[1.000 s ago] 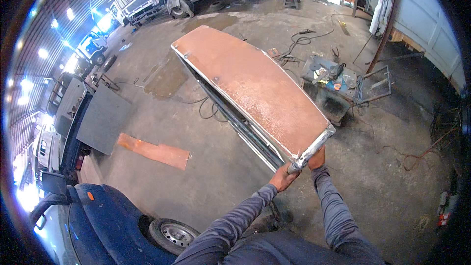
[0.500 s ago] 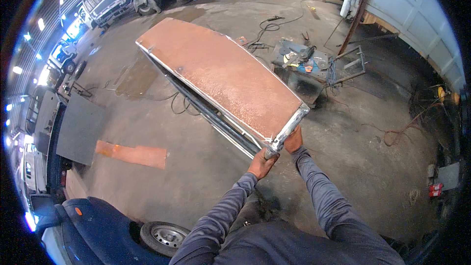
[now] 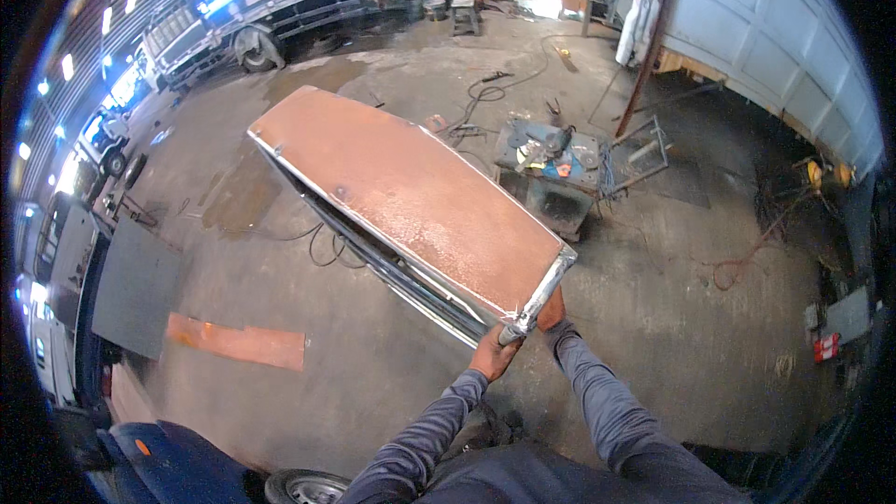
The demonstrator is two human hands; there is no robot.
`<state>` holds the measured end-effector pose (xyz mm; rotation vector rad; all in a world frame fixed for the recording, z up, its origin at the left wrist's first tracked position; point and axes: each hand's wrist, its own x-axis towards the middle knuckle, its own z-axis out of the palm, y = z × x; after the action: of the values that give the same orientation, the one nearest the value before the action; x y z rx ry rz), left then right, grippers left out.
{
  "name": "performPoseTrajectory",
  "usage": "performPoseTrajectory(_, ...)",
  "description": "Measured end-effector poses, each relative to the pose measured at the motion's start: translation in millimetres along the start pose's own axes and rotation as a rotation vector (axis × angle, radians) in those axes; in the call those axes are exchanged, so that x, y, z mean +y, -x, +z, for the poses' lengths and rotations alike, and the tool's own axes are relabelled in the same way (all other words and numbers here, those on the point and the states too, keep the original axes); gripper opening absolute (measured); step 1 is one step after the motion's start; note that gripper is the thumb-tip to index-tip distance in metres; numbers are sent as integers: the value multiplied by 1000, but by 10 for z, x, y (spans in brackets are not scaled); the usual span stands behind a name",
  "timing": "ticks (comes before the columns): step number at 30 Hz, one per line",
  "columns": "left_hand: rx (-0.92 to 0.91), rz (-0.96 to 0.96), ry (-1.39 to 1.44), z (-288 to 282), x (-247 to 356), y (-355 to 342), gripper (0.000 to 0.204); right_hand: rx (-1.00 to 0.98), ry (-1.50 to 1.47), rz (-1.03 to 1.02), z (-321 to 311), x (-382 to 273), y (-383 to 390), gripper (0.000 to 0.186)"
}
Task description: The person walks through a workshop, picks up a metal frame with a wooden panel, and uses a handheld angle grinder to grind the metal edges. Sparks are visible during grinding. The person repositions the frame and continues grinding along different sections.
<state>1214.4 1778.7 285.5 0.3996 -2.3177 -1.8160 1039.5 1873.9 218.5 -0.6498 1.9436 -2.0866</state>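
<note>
A long reddish-brown metal panel (image 3: 401, 196) with pale edges slants from the upper left toward me, its broad face up. Dark and light rails run along its left side, beneath the face. At its near end is a grey-white metal edge (image 3: 546, 289). My left hand (image 3: 495, 355) is wrapped round the near left corner of that edge. Close by, my right hand (image 3: 553, 311) grips the underside of the same end, its fingers partly hidden behind it. What holds up the panel's far end cannot be seen.
Right of the panel stands a low worktable (image 3: 583, 157) with tools, beside a metal frame (image 3: 653, 154). Cable (image 3: 495, 93) lies beyond. A flat reddish sheet (image 3: 238, 341) lies left, near a grey board (image 3: 140, 285). A dark blue vehicle (image 3: 177, 462) is lower left, a truck (image 3: 280, 0) far back.
The view has tilted upward, so the floor, panel and hands all sit lower in the picture. Both hands keep the same hold on the panel's near end.
</note>
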Motion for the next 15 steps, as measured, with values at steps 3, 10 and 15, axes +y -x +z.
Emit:
performPoseTrajectory(3,-11,-77,52,-4,49,8,27,44,-105,33,9,96,15,41)
performPoseTrajectory(10,-20,-98,-5,7,291,6,31,45,-297,56,-12,44,-60,31)
performPoseTrajectory(15,40,-89,34,-51,120,69,34,-62,267,-198,238,-680,-53,19)
